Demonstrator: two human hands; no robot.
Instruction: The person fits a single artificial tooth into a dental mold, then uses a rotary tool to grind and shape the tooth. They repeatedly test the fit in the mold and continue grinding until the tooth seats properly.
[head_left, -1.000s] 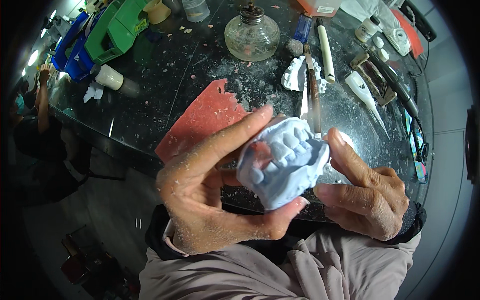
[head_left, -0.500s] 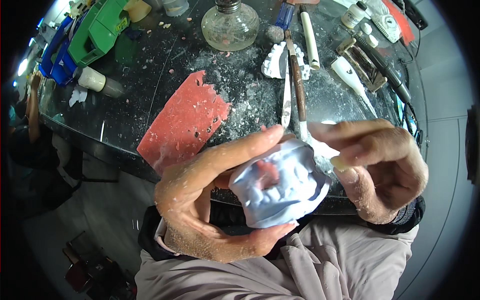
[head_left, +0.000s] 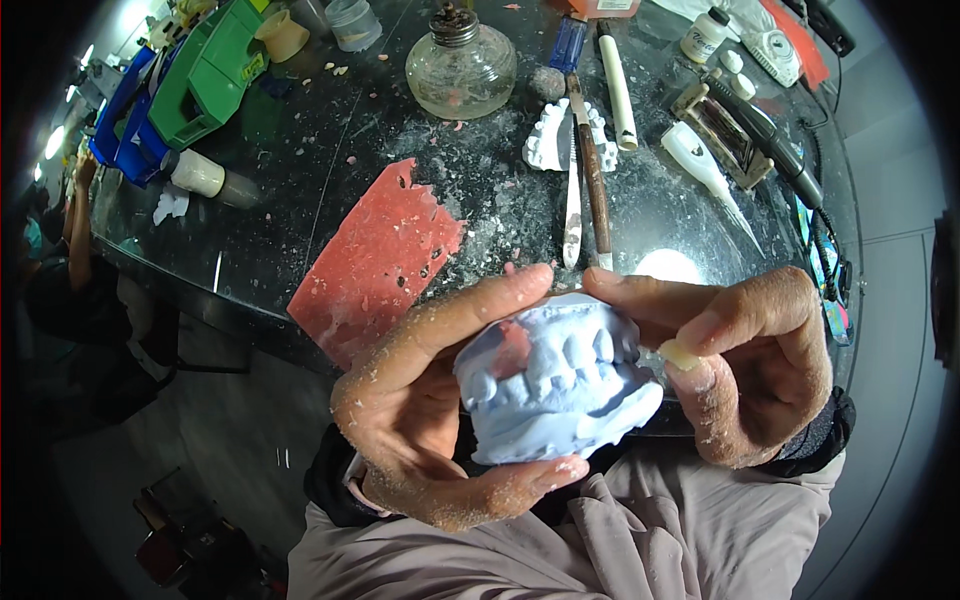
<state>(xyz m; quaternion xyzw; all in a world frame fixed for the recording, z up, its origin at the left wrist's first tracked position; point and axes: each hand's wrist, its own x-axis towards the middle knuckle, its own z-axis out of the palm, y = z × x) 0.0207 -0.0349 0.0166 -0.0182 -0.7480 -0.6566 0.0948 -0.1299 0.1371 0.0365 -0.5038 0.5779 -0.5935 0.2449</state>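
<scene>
My left hand (head_left: 400, 400) is wrapped round a pale blue dental cast (head_left: 550, 400), thumb and fingers gripping its top and underside. The cast shows upper and lower teeth brought together, their side facing me. A patch of pink wax (head_left: 512, 348) fills a spot among the upper teeth. Beside the cast, my right hand (head_left: 765, 355) pinches a small pale-yellow piece (head_left: 681, 354), tooth-like in look, between its fingertips. Another fingertip of that hand touches the cast's upper right edge. Both hands are dusted with white powder.
Ahead lie a torn red wax sheet (head_left: 375, 260), a brown-handled wax knife (head_left: 590, 180), a metal blade tool (head_left: 573, 215) and a white dental cast (head_left: 546, 135). Farther off stand a glass spirit lamp (head_left: 460, 65) and a green bin (head_left: 205, 75). A corded black handpiece (head_left: 770, 140) lies right.
The cast has tilted, so its row of teeth now faces me more fully. A right fingertip has come onto the cast's top edge; the pale piece stays pinched.
</scene>
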